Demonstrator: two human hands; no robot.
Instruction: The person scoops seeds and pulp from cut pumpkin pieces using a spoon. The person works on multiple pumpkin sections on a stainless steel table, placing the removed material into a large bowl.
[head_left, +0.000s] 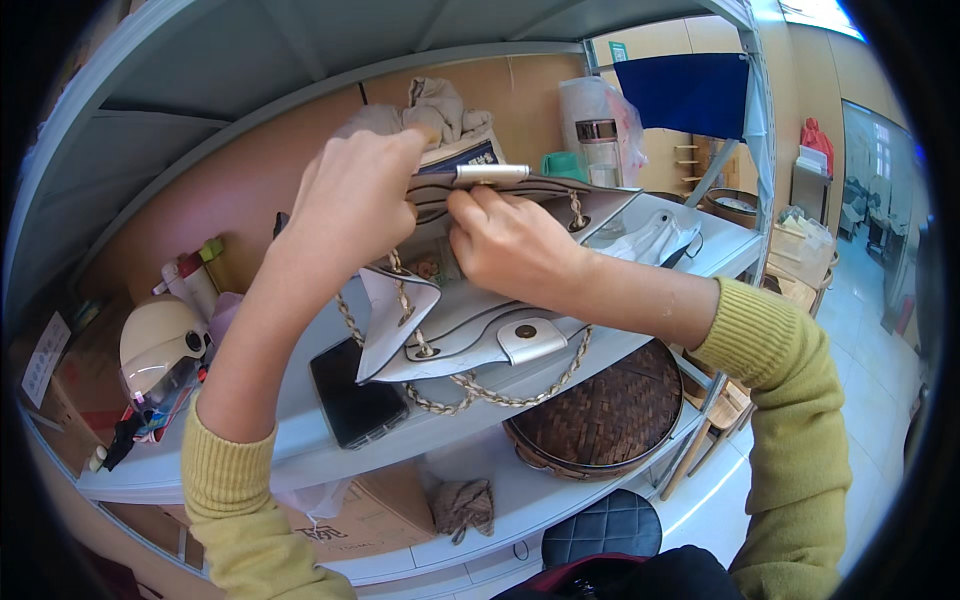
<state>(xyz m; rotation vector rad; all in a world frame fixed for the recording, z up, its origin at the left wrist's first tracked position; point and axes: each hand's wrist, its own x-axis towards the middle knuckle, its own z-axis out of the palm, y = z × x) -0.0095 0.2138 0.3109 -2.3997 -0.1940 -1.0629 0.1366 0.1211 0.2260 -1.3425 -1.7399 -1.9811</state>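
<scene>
A white handbag (470,335) with dark edging lies gaping on the shelf, its gold chain strap (530,398) drooping over the near side. My left hand (355,195) is closed at the far left edge of the bag, its fingertips partly hidden. Curled fingers of my right hand (515,245) pinch the inner far panel, just below a pale clasp tab (492,174). The near flap carries a snap tab (532,340). Small contents show dimly inside the bag, too shaded to name. Left of the bag lies a black phone (355,395), face up.
A cream helmet (160,345) and bottles (190,280) stand on the left. Behind the bag are a beige cloth (435,105), a clear bottle (600,150) and a teal cup (563,166). Below sit a woven basket (600,410), a cardboard box (370,510) and a black stool (602,530).
</scene>
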